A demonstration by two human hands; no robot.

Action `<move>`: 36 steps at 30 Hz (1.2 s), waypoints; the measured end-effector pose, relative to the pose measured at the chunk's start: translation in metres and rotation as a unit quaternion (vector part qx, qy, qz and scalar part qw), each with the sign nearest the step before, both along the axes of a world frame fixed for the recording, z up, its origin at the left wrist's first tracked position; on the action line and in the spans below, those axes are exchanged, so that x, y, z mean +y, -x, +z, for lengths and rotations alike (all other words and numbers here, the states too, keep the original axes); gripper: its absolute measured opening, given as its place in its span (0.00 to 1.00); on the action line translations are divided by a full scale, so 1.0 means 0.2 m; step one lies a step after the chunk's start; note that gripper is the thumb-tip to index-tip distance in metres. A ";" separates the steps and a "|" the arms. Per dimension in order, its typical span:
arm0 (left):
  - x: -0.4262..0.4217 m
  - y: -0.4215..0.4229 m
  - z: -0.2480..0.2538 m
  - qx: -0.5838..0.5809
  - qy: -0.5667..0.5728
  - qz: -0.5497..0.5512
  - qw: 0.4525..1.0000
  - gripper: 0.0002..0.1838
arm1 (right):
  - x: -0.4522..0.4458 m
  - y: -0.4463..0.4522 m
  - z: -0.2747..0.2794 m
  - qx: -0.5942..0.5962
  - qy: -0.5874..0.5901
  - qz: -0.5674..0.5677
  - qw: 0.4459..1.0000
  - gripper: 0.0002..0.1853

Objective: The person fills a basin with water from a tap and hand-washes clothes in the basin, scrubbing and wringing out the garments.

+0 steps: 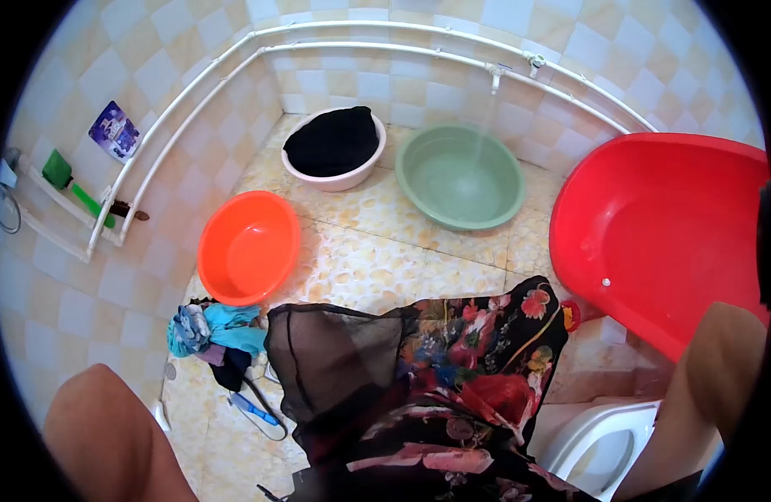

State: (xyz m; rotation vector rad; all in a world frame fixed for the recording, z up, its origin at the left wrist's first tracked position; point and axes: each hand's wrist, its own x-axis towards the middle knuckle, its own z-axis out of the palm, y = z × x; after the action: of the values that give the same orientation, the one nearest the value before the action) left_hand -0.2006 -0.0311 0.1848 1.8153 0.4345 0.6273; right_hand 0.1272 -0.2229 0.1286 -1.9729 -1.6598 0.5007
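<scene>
Checkered wall tiles backed a round green plastic basin on patterned floor tiles, catching thin running water. Beside it, a round pale-pink basin held black cloth. Hands were unseen, their hold untellable.

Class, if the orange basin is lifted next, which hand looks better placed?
Probably the left hand: the orange basin stands forward on that side, though neither hand is in view.
</scene>
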 end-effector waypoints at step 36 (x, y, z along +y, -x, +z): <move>0.09 -0.97 -0.67 -0.096 0.426 0.064 0.897 0.22 | 0.94 0.11 -0.33 0.324 -0.068 -0.077 0.940 0.12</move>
State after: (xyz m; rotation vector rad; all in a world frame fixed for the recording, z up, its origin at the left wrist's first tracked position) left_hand -0.0068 -0.0122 0.0514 0.8857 0.5820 0.5713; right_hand 0.1054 -0.0343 0.0635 -1.5786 -1.0841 0.8406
